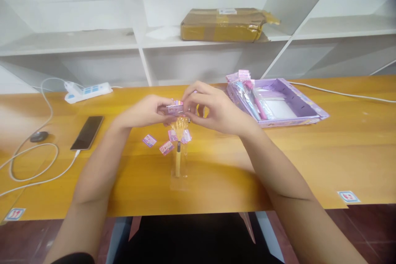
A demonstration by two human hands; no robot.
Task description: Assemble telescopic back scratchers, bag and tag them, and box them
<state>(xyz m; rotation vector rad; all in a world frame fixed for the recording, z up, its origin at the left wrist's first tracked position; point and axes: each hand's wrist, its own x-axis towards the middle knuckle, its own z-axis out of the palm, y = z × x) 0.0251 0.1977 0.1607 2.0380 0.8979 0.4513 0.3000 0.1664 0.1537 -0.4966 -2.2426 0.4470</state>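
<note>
My left hand (148,111) is closed round the left end of a small purple card (175,109) with colourful print. At the card's right end, the thumb and fingers of my right hand (213,107) pinch together on its edge. Below the card hangs or lies a clear plastic bag with a yellow stick with a hand-shaped head (178,161), like a small back scratcher. Loose small printed cards (166,147) lie on the table beside the bag, several in all, partly under its top. My fingers hide part of the card and the bag's upper end.
A purple tray (309,101) at the right holds bagged pink and blue sticks (255,101). On the left are a phone (87,133) on a charging cable, a black mouse-like object (39,136) and a power strip (89,92). A taped carton (222,27) sits on the shelf behind.
</note>
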